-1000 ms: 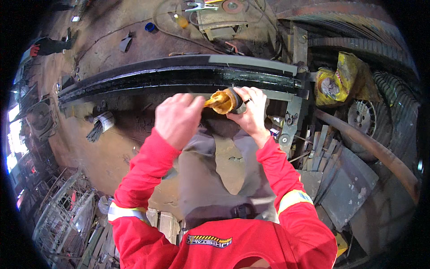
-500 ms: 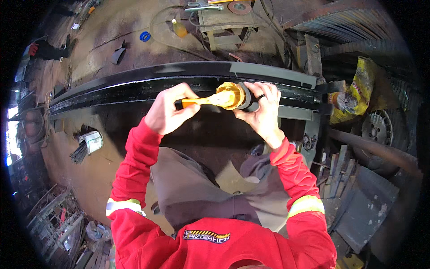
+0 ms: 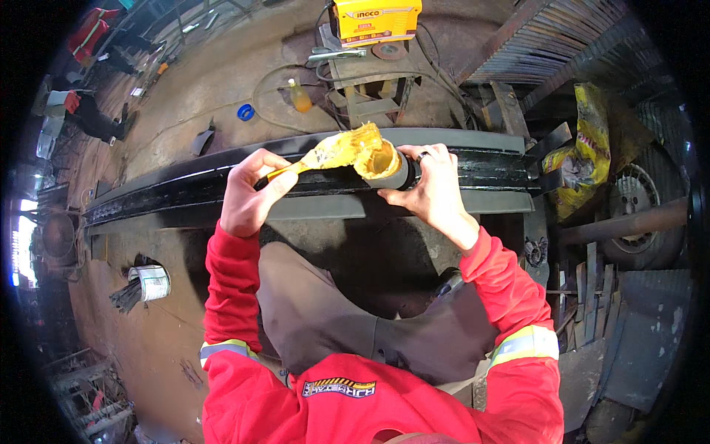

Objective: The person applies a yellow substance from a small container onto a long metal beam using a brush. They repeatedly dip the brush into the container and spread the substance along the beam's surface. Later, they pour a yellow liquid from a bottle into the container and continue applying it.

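Observation:
My left hand [image 3: 254, 189] is closed round the handle of a paintbrush [image 3: 336, 149] thickly coated in yellow. Its bristle end is up at the rim of a small dark can [image 3: 383, 164], which has yellow paint over its mouth and inside. Fingers and thumb of my right hand [image 3: 438, 183] grip the can from its right side; a dark ring is on one finger. Both hands are above a long black steel beam [image 3: 200, 186] with grey edges, which runs across in front of my knees.
Beyond the beam, a small metal stand [image 3: 370, 81] bears a yellow machine [image 3: 379, 22]; cables trail nearby. On the floor lie a blue ring [image 3: 245, 112] and a bottle [image 3: 300, 97]. A bucket of rods [image 3: 151, 282] is at left; a yellow sack [image 3: 592, 140] and a wheel [image 3: 634, 207] at right.
The paintbrush has come up out of the can, its yellow-coated bristles now showing above the rim. My left hand has shifted left. The view has tilted, bringing the yellow machine in.

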The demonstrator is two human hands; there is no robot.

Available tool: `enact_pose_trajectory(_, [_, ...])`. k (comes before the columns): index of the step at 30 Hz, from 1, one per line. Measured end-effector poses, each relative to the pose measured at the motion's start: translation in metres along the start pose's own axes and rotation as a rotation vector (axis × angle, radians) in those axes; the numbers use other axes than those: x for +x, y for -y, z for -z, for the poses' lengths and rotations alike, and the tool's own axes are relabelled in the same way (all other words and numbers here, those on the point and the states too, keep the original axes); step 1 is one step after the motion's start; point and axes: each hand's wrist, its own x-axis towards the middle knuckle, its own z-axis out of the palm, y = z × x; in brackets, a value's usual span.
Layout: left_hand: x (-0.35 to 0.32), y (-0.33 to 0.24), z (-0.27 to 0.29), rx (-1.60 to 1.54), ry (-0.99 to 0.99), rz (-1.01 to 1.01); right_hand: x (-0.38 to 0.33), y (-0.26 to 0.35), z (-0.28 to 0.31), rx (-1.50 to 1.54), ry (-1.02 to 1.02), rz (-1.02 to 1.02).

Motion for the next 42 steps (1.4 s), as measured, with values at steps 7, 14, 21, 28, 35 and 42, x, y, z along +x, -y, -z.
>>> enact_pose_trajectory(7, [-0.010, 0.014, 0.003, 0.032, -0.026, 0.037, 0.004, -0.012, -0.001, 0.123, -0.077, -0.138])
enact_pose_trajectory(14, [-0.023, 0.012, 0.062, -0.180, -0.310, 0.117, 0.020, -0.060, 0.017, 0.196, -0.285, -0.485])
enact_pose_trajectory(21, [-0.015, 0.002, 0.087, -0.103, -0.360, 0.055, 0.019, -0.066, 0.028, 0.348, -0.310, -0.488])
enact_pose_trajectory(28, [-0.001, 0.114, 0.078, 0.422, -0.240, 0.230, 0.021, -0.054, 0.029, 0.259, -0.303, -0.441])
enact_pose_trajectory(35, [0.006, 0.091, 0.083, 1.179, -0.345, 0.267, 0.016, -0.044, 0.033, 0.201, -0.293, -0.412])
enact_pose_trajectory(42, [0.021, 0.078, 0.065, 1.250, -0.109, -0.113, 0.020, -0.039, 0.025, 0.170, -0.234, -0.397])
